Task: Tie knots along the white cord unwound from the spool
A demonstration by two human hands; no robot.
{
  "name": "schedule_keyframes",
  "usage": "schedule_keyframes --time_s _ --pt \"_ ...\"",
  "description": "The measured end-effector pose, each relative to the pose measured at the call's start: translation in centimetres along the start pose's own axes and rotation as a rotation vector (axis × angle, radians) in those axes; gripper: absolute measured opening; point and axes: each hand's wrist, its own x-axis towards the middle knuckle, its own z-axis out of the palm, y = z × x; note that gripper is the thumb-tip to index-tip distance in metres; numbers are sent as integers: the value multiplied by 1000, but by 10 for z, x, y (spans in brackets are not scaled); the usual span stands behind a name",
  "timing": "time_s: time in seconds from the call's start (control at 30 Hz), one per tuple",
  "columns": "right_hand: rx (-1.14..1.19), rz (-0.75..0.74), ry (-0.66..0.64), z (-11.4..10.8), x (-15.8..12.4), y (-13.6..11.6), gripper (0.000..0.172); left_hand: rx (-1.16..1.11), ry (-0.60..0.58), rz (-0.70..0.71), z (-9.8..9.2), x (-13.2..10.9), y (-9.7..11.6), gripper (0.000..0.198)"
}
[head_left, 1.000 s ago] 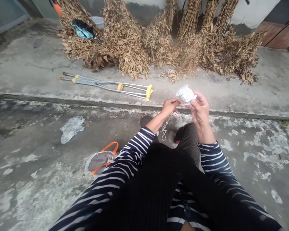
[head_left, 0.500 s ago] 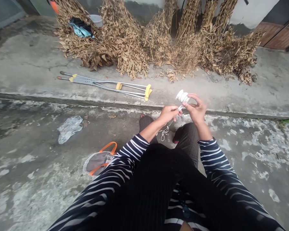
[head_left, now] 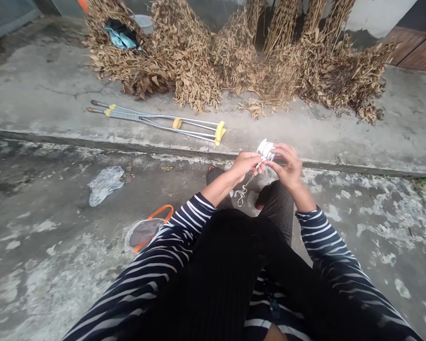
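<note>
A white spool (head_left: 265, 148) wound with pale cord is held out in front of my knees. My right hand (head_left: 287, 166) has its fingers wrapped round the spool's right side. Close against its lower left, my left hand (head_left: 246, 165) pinches the white cord (head_left: 259, 164) between thumb and fingers. Loose, tangled cord (head_left: 241, 195) hangs below my left hand between my legs. The fingers of both hands nearly meet, and part of the spool is hidden behind my right fingers.
A pair of crutches (head_left: 156, 121) with yellow pads lies on the raised concrete ledge. Dried plant bundles (head_left: 191, 61) lean along the wall. On the lower ground are a crumpled plastic bag (head_left: 105, 185) and a bag with orange handles (head_left: 145, 232). The ledge's edge (head_left: 184, 150) runs across.
My hands have come closer together. The spool has turned and sits nearer my left fingers, with less cord stretched between it and my left hand.
</note>
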Motion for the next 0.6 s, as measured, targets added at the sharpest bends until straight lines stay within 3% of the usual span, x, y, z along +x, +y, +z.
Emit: schedule_keyframes --time_s 0.2,0.33,0.47,0.6 --pt "-241 -272 -86 -2 5 11 24 113 -36 -14 -4 1 6 19" --pt "-335 -276 -143 4 6 18 25 98 -60 -88 -9 1 7 19" --pt "-384 -274 -152 9 5 17 23 -14 -96 -147 -15 2 -5 18" --pt "-499 -364 -212 3 10 10 23 -54 -115 -236 -18 5 -18 21"
